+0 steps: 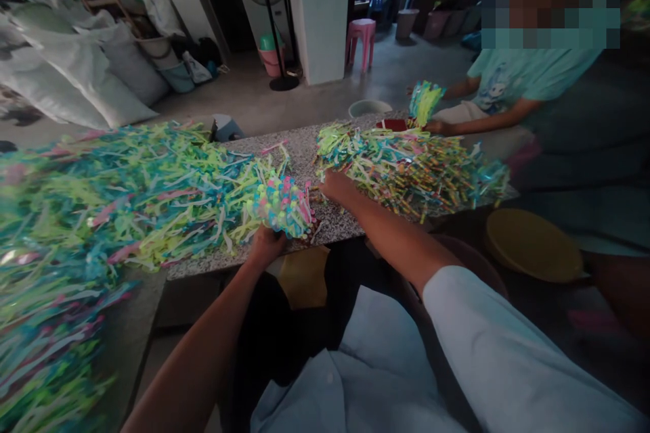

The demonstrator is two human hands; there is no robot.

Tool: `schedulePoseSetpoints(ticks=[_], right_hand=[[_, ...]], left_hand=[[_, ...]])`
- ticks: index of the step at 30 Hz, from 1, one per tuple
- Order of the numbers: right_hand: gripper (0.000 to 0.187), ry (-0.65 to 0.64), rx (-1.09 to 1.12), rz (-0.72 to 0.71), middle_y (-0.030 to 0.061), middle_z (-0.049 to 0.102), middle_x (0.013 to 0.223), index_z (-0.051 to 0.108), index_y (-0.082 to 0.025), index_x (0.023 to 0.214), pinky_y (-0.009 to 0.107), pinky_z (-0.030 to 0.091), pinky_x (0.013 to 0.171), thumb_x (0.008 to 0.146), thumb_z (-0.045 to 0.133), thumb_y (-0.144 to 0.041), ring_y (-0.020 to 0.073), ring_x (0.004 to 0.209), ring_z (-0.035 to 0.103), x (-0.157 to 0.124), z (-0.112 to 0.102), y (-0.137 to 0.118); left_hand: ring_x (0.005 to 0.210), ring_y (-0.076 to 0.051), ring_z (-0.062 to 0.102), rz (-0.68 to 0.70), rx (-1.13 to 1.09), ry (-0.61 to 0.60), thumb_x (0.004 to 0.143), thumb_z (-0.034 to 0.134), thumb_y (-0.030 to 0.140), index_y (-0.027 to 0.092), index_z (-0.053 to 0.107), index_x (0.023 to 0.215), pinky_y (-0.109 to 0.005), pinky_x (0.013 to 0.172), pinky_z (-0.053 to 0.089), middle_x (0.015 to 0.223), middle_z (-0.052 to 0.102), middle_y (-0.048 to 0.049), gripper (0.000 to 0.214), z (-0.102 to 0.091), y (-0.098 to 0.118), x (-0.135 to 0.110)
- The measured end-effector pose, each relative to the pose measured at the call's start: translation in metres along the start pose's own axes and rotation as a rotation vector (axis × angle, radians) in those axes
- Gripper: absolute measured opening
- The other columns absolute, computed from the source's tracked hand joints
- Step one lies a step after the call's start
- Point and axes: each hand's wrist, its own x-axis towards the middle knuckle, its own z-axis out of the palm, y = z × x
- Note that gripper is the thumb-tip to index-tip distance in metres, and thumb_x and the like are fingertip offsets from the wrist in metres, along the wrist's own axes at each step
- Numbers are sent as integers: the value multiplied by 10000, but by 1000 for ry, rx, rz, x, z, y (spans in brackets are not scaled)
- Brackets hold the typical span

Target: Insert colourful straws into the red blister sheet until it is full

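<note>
My left hand is closed around a thick bundle of thin plastic strips in green, pink, blue and white, with small rounded tips facing up. It sits at the near edge of a speckled stone table. Just to the right, my right hand is at the left end of a heap of striped, tasselled sticks. Its fingers are drawn together, and what lies between them is too small to make out. A large loose pile of similar strips spreads over the table's left side.
Across the table's right end, a person in a teal shirt holds a yellow-green and blue bunch. A pale basin stands behind the table. At right is a yellow round stool top. White sacks fill the back left.
</note>
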Motion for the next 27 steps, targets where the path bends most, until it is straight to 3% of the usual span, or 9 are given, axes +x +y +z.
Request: schedulePoseSetpoints(ticks=[3, 6, 11, 15, 19, 27], right_hand=[[532, 100, -7, -14, 234, 675, 1298, 419, -85, 1550, 384, 490, 998, 1073, 395, -318, 315, 1196, 655, 14, -1, -1], [493, 130, -98, -131, 209, 677, 1293, 481, -138, 1531, 383, 487, 986, 1066, 323, -185, 304, 1175, 661, 29, -8, 9], [573, 43, -287, -311, 193, 644, 1348, 506, -228, 1570, 363, 502, 937, 1010, 430, -131, 314, 1150, 666, 55, -19, 25], [602, 12, -359, -361, 167, 659, 1333, 503, -267, 1576, 357, 504, 910, 995, 461, -117, 310, 1136, 673, 65, -18, 30], [449, 35, -390, -366, 167, 676, 1300, 644, -202, 1407, 353, 489, 885, 1002, 460, -144, 312, 1117, 667, 63, -17, 36], [389, 233, -372, -328, 131, 687, 1237, 635, -200, 1354, 318, 430, 776, 1055, 392, -245, 263, 956, 663, 27, -39, 66]], left_hand=[[827, -244, 682, -6, 17, 9, 854, 682, 325, 162, 731, 892, -329, 745, 539, 848, 714, -98, 175, 1, 0, 0], [850, -245, 683, 7, 27, 19, 853, 694, 312, 161, 735, 923, -332, 771, 544, 886, 720, -105, 171, 2, 1, 0], [925, -254, 687, 15, 34, 13, 852, 691, 269, 160, 730, 892, -345, 845, 552, 932, 728, -112, 122, 4, 1, -2], [957, -269, 686, 47, 23, 24, 837, 704, 257, 173, 720, 841, -372, 890, 555, 938, 727, -119, 86, 5, 1, -3], [963, -268, 682, 61, 37, 25, 840, 682, 242, 173, 722, 850, -380, 900, 557, 961, 732, -124, 80, 4, 2, -4], [919, -270, 684, 90, 20, 62, 825, 682, 231, 157, 720, 840, -379, 866, 566, 914, 714, -126, 85, 9, -1, -1]])
